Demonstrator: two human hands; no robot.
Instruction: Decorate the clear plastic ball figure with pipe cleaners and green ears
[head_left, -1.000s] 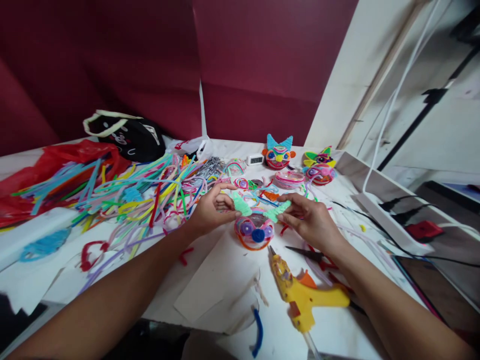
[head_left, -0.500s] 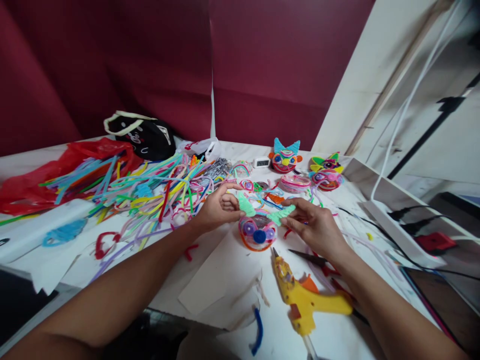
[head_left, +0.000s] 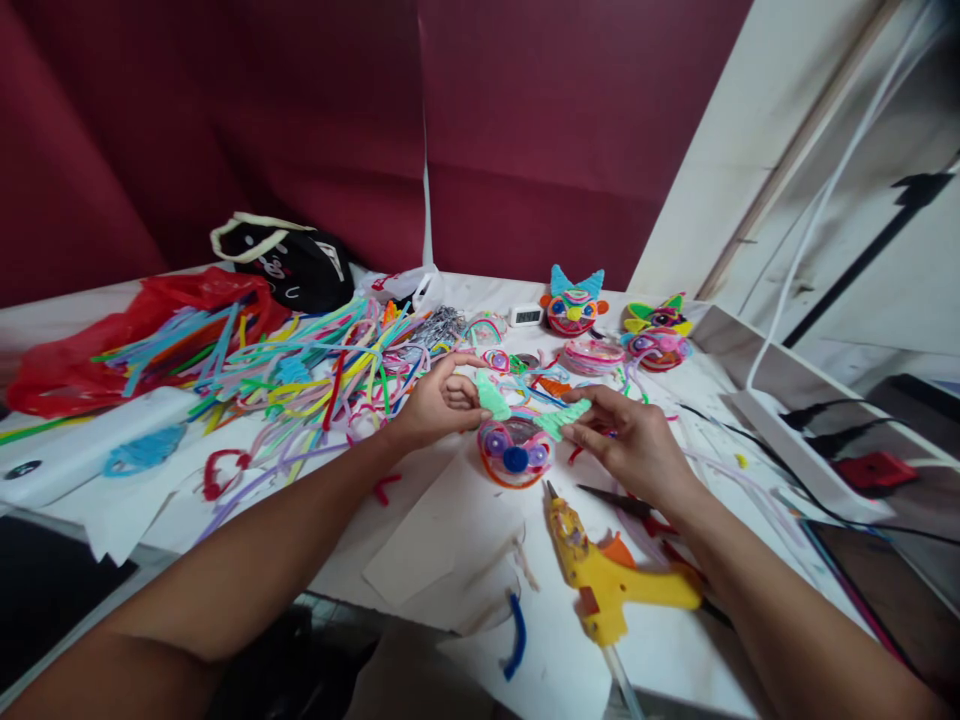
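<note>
My left hand [head_left: 442, 402] pinches one mint-green fuzzy piece [head_left: 493, 397] by its side. Between the fingertips of my right hand [head_left: 626, 435] is a second mint-green piece [head_left: 561, 418]. Both pieces are held at the top edge of a round pipe-cleaner face [head_left: 516, 453] with purple eyes, a dark blue nose and an orange rim, one on either side. Whether they touch it I cannot tell. The yellow glue gun [head_left: 604, 580] lies just in front of my right hand, with dark-bladed scissors [head_left: 616, 500] partly under my right wrist.
Loose pipe cleaners [head_left: 300, 370] and a red bag [head_left: 82, 350] cover the left. Finished faces [head_left: 574, 303] stand at the back, near a small clock [head_left: 526, 316]. On the right are a power strip [head_left: 810, 450] and a tablet [head_left: 877, 600]. A blue strip [head_left: 516, 637] lies in front.
The view has shifted slightly. Both hands keep their green pieces at the face, and the right piece appears a little more tilted.
</note>
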